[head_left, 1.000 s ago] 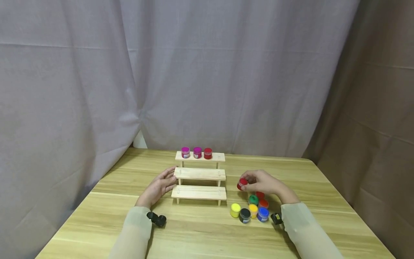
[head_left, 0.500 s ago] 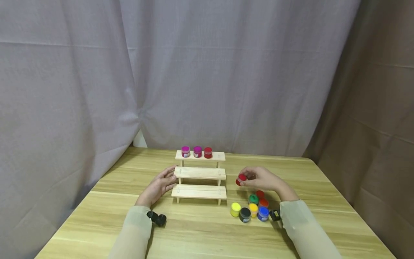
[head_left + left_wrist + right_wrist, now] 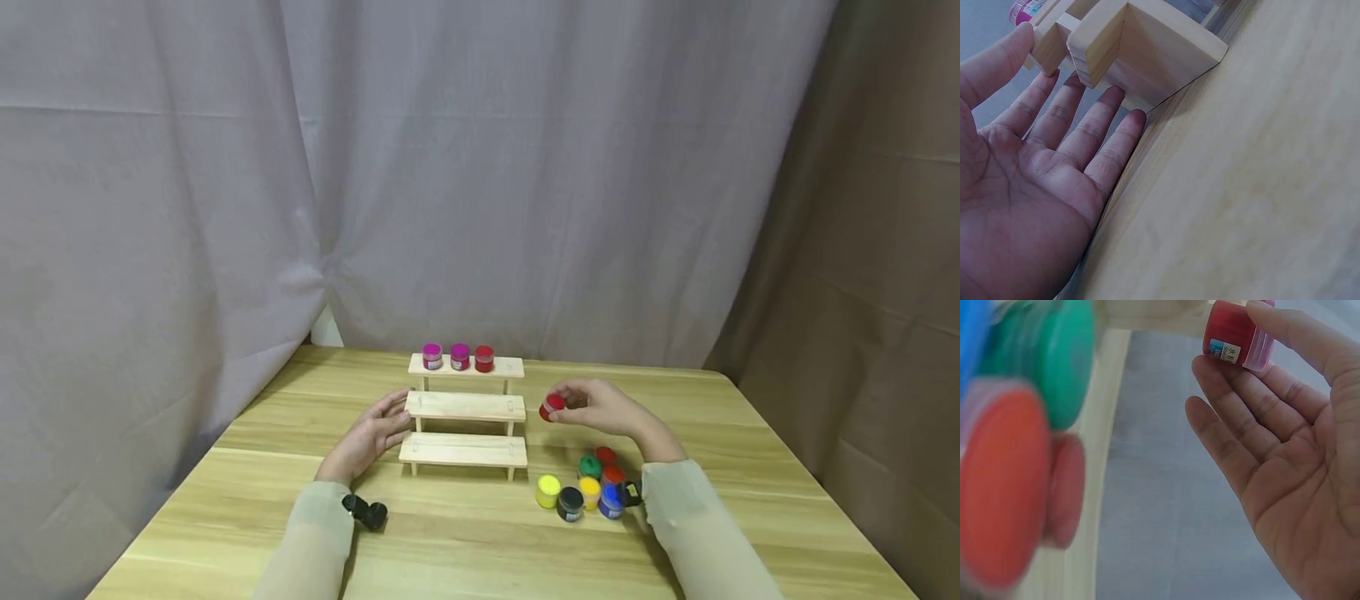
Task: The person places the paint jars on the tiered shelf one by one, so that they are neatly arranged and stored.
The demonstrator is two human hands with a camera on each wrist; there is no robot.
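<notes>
My right hand [image 3: 609,408] pinches a small red paint jar [image 3: 552,406] between thumb and fingers, raised beside the right side of the three-step wooden rack [image 3: 465,406]. In the right wrist view the jar [image 3: 1230,331] shows a clear lid rim and a small label. My left hand [image 3: 367,437] lies along the rack's left side. Its fingers are nearly straight, with the fingertips [image 3: 1113,95] right at the wooden end pieces. Two magenta jars [image 3: 460,357] and one red jar [image 3: 484,359] stand on the top step. The middle and bottom steps hold no jars.
Right of the rack a cluster of jars stands on the wooden table [image 3: 450,550]: yellow [image 3: 548,492], black [image 3: 570,504], orange-yellow [image 3: 589,493], blue [image 3: 611,502], green [image 3: 589,467] and two red ones [image 3: 613,474]. Grey curtain [image 3: 525,167] hangs behind the table.
The right hand has lifted the red jar up and away from the cluster and moved it slightly left toward the rack. The left hand stays at the rack's side.
</notes>
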